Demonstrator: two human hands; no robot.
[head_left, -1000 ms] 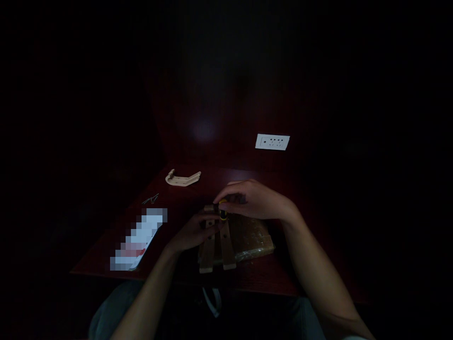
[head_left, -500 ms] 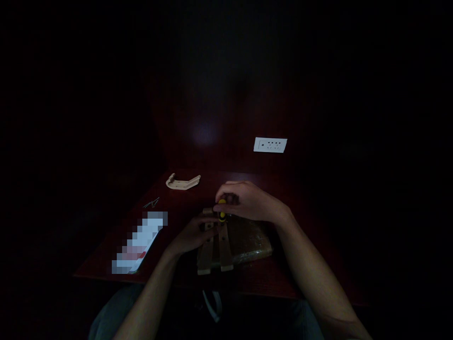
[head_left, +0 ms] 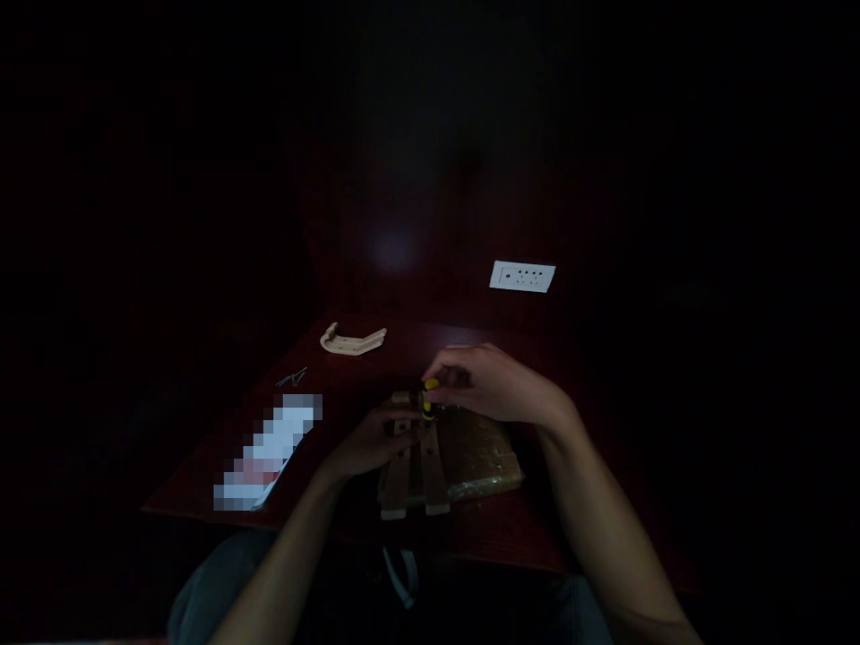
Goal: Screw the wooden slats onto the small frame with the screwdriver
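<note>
My right hand (head_left: 474,381) pinches a yellow and black screwdriver (head_left: 430,409), which stands upright over the right-hand strip of a pale wooden piece (head_left: 435,475). My left hand (head_left: 376,439) lies across the upper part of the wooden strips, its fingers around them and reaching close to the screwdriver. Dark holes show in the strips. Beneath them is a brown block in clear wrapping (head_left: 484,457). The screwdriver's tip is too dark to make out.
On the dark red table (head_left: 497,537), a curved wooden piece (head_left: 353,344) lies at the back left. Several screws (head_left: 292,377) lie near a blurred bright phone-like object (head_left: 269,457). A white socket plate (head_left: 522,276) is on the wall.
The view has shifted slightly, moving most things a little to the right. My right hand's fingers have changed position around the screwdriver handle. My left hand still rests on the wooden strips.
</note>
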